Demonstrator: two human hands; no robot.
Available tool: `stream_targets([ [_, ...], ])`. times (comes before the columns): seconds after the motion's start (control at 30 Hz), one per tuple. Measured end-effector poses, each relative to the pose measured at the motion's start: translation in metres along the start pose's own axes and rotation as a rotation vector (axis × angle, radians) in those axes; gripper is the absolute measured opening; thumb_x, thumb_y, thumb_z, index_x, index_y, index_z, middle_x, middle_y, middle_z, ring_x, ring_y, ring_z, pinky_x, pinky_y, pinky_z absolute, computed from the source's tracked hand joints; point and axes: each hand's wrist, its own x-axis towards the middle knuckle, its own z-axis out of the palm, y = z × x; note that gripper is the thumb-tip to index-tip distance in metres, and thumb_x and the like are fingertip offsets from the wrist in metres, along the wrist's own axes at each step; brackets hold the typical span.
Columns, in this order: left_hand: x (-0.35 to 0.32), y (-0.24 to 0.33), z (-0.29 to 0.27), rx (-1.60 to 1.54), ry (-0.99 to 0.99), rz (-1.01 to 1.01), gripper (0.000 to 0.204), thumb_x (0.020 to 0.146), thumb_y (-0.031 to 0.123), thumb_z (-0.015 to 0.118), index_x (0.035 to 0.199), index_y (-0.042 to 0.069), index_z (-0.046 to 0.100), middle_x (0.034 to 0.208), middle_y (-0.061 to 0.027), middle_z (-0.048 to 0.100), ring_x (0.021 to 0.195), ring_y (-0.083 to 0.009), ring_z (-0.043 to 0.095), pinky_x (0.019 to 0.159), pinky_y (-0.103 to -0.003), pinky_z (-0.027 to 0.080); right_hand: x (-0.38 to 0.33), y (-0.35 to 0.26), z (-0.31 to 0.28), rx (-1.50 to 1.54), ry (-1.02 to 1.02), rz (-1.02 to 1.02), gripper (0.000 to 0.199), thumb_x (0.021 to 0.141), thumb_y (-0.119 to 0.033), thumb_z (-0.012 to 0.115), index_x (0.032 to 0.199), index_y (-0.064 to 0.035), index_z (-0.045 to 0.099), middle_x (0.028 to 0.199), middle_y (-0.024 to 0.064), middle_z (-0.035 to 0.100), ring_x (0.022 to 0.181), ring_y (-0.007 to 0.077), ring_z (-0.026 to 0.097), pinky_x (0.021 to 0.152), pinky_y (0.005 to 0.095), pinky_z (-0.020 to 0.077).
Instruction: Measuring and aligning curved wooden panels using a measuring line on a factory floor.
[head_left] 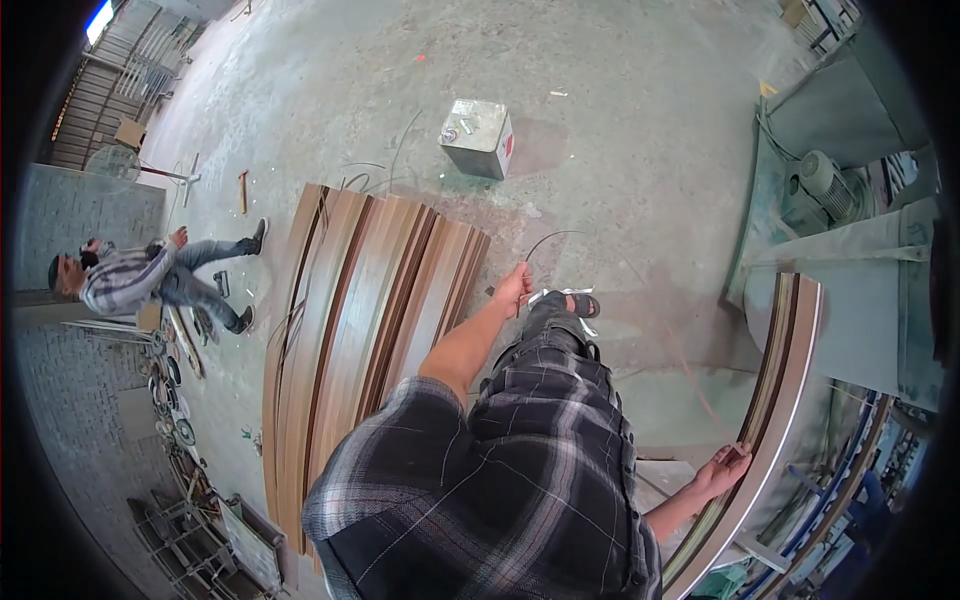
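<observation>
My left hand [514,290] is closed around a thin dark strip [545,238], whose free end curves up and to the right over the floor. At the right, my right hand [722,471] rests against the side of a stack of long wood-coloured boards [790,350]. Its fingers are bent together by the board edges, and a small brownish piece seems to be at the fingertips, too small to name. Left of my legs lies a wide pile of long brown wood-grain boards [345,260], with several thin dark strips lying loose over it.
A square metal can [478,138] stands on the concrete floor ahead. A hammer [243,192] lies beyond the pile. Another person [150,270] is at the far left, near a fan [112,165]. A machine with a motor [828,185] stands at the right; a metal rack [200,545] is lower left.
</observation>
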Motion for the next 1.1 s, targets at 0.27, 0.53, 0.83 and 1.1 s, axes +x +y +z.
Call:
stream_targets([
  [0.27, -0.008, -0.01, -0.021, 0.053, 0.068, 0.023, 0.03, 0.082, 0.049, 0.056, 0.093, 0.02, 0.055, 0.078, 0.0074, 0.053, 0.071, -0.0063, 0.051, 0.063, -0.027, 0.038, -0.009, 0.015, 0.012, -0.002, -0.022, 0.089, 0.025, 0.089, -0.026, 0.058, 0.1, -0.0038, 0.057, 0.094, 0.0035, 0.06, 0.087, 0.0147, 0.057, 0.073, 0.0248, 0.0454],
  [0.53, -0.014, -0.003, -0.017, 0.071, 0.084, 0.06, 0.022, 0.082, 0.042, 0.06, 0.088, 0.022, 0.053, 0.076, 0.0089, 0.053, 0.069, -0.0048, 0.051, 0.061, -0.025, 0.037, -0.016, 0.024, 0.031, -0.086, 0.068, 0.113, 0.023, 0.09, -0.026, 0.056, 0.098, -0.0048, 0.057, 0.092, 0.0043, 0.061, 0.085, 0.0144, 0.057, 0.07, 0.0247, 0.0457],
  [0.83, -0.046, 0.051, 0.049, 0.408, -0.318, 0.389, 0.014, 0.085, 0.023, 0.061, 0.087, 0.009, 0.059, 0.078, 0.003, 0.057, 0.071, -0.0066, 0.051, 0.064, -0.024, 0.041, -0.017, 0.046, 0.024, -0.159, 0.063, 0.108, 0.021, 0.092, -0.025, 0.052, 0.103, -0.0063, 0.056, 0.098, 0.0043, 0.061, 0.089, 0.0143, 0.057, 0.074, 0.0275, 0.0454],
  [1.1, -0.098, 0.078, 0.114, 0.622, -0.545, 0.684, 0.011, 0.084, 0.015, 0.063, 0.08, 0.006, 0.058, 0.072, 0.0043, 0.052, 0.07, -0.0041, 0.047, 0.063, -0.022, 0.04, -0.04, 0.061, 0.018, -0.181, 0.126, 0.155, 0.038, 0.091, -0.027, 0.053, 0.122, -0.0062, 0.044, 0.116, 0.0104, 0.056, 0.109, 0.0227, 0.054, 0.09, 0.0358, 0.043],
])
